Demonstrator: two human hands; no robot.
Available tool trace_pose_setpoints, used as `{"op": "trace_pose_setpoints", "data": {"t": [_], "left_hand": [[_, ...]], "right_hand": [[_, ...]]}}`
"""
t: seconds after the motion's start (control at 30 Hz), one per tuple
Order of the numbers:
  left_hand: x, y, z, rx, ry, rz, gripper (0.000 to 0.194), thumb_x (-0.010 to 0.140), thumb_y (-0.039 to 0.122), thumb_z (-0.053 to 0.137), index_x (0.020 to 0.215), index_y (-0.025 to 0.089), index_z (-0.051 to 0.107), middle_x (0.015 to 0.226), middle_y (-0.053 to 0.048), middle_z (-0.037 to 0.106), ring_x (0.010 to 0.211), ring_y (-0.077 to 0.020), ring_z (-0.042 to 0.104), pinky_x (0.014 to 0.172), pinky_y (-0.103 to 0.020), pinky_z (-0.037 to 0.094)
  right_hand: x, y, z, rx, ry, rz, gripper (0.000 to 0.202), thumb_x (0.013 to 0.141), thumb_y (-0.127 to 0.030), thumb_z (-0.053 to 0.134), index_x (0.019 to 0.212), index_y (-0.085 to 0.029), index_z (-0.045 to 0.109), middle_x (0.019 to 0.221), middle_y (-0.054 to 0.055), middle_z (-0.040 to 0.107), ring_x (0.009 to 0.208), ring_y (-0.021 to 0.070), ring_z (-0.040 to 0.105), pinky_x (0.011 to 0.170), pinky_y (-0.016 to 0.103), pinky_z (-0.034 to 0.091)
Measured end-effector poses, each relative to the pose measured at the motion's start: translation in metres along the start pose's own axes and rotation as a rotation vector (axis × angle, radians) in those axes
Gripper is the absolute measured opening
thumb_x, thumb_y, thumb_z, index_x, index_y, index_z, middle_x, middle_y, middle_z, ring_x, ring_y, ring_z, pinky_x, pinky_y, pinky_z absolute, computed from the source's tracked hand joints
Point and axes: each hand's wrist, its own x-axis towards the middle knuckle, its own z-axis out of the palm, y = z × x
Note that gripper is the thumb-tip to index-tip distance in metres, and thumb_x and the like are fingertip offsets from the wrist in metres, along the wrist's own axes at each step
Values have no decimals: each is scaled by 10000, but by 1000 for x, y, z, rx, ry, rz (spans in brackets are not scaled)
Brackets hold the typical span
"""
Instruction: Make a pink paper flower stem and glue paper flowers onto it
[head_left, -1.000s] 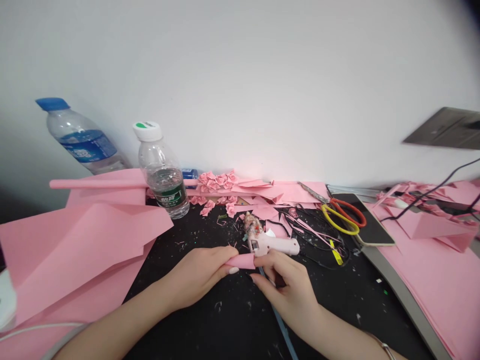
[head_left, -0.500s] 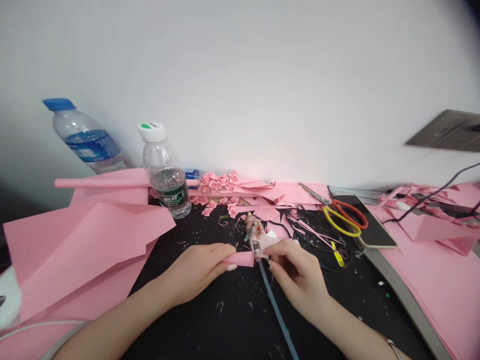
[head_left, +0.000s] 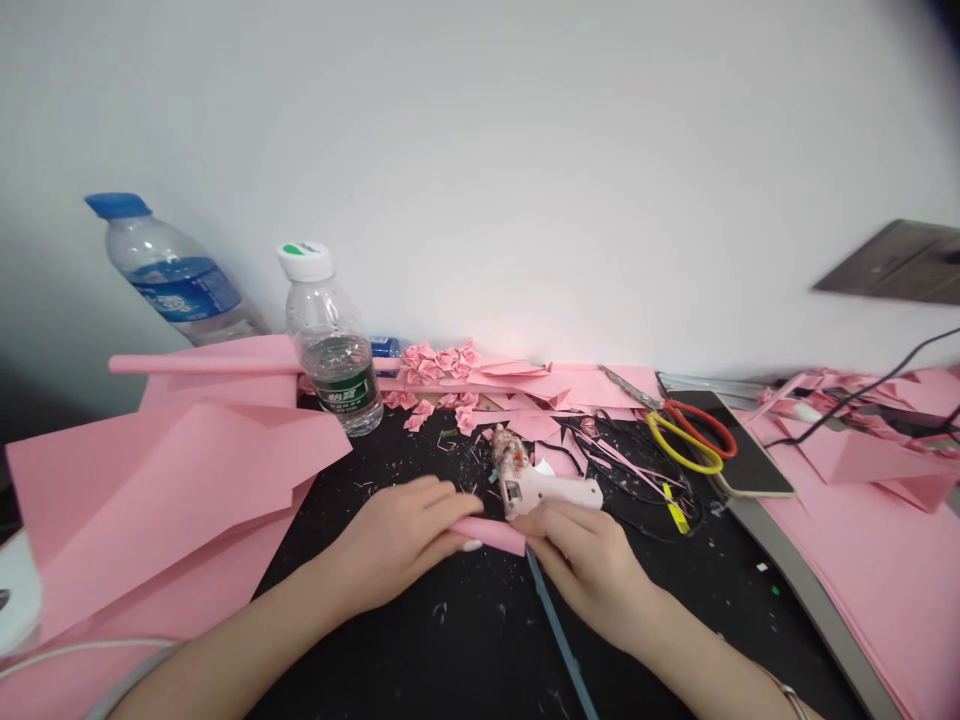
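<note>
Well short of the black tabletop's [head_left: 450,650] back edge, the left hand [head_left: 409,530] and right hand [head_left: 592,560] work close together, and a careless knock could shift the glue gun [head_left: 559,490] just beyond. Between them, clamped in the left, the right's fingertips at its end (pinching or not, I cannot tell), 1 pink paper roll [head_left: 499,537] might crease if squeezed hard.

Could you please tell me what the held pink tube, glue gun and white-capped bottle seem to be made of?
The held pink tube looks like matte paper, rolled, its surface without shine. The glue gun seems to be hard plastic, judging by its smooth, rounded form. The white-capped bottle is probably glossy clear plastic: see-through, with highlights.
</note>
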Motion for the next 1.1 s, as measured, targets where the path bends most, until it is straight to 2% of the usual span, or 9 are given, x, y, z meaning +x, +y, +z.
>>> {"op": "trace_pose_setpoints", "data": {"t": [0.13, 0.17, 0.23, 0.33, 0.43, 0.53, 0.73, 0.9, 1.1], "left_hand": [[1, -4, -3, -278, 583, -273, 421, 865, 308, 543, 1256, 254, 395, 1224, -83, 482, 1064, -223, 483, 924, -360, 388], [2, -4, -3, -420, 668, -329, 459, 859, 309, 551, 1275, 258, 365, 1258, -84, 455, 1060, -214, 490, 926, -357, 395], [4, -1, 1, -763, 602, -380, 469, 859, 329, 550, 1283, 256, 365, 1243, -81, 480, 963, -188, 544, 855, -330, 443], [6, 9, 9, -1203, 132, -336, 429, 871, 361, 538, 1265, 219, 445, 1155, -97, 568, 800, -166, 589, 722, -310, 473], [6, 18, 17, -1419, -32, -294, 299, 905, 356, 497, 1128, 166, 556, 882, -67, 635, 743, -163, 596, 715, -318, 465], [6, 18, 19, -1486, 51, -303, 217, 917, 344, 486, 964, 157, 586, 852, -57, 636, 709, -145, 589, 697, -302, 449], [8, 7, 12, -1455, 158, -408, 260, 927, 394, 450, 913, 155, 555, 819, -57, 630, 675, -130, 524, 603, -248, 392], [8, 3, 8, -1409, 187, -428, 266, 923, 397, 457, 823, 165, 538, 748, -22, 609, 672, -125, 510, 646, -248, 374], [9, -1, 3, -1328, 245, -474, 198, 917, 376, 476, 1040, 221, 463, 875, -41, 678, 845, -176, 578, 771, -296, 389]], "right_hand": [[2, -2, -6, -33, 195, 141, 161, 861, -104, 473, 800, -188, 596, 697, 26, 653, 622, 133, 619, 573, 222, 482], [2, -3, -7, -41, 236, 163, 160, 856, -105, 476, 786, -193, 591, 680, 20, 646, 603, 131, 612, 556, 221, 475], [2, -6, -5, -44, 281, 169, 155, 851, -107, 481, 775, -197, 583, 662, 12, 636, 577, 125, 598, 534, 219, 464], [0, -11, 3, -20, 233, 105, 150, 848, -105, 487, 759, -191, 572, 632, 6, 613, 542, 115, 569, 511, 214, 446], [-2, -13, 11, 41, 78, 36, 155, 867, -107, 469, 799, -184, 585, 669, 20, 622, 581, 121, 572, 549, 224, 458], [-1, -8, 10, 79, -52, 11, 175, 873, -110, 465, 960, -191, 594, 831, 48, 662, 733, 143, 611, 673, 251, 492], [6, 14, -10, -170, 103, 158, 354, 768, -71, 468, 1100, -187, 511, 1041, 98, 606, 982, 229, 554, 844, 373, 453], [8, 22, -11, -376, -101, 323, 484, 660, -113, 503, 1143, -149, 489, 1141, 138, 540, 1070, 302, 484, 889, 448, 390], [8, 30, -3, -366, -130, 408, 421, 675, -119, 508, 1092, -173, 522, 1099, 106, 600, 1021, 275, 534, 833, 400, 397]]}}
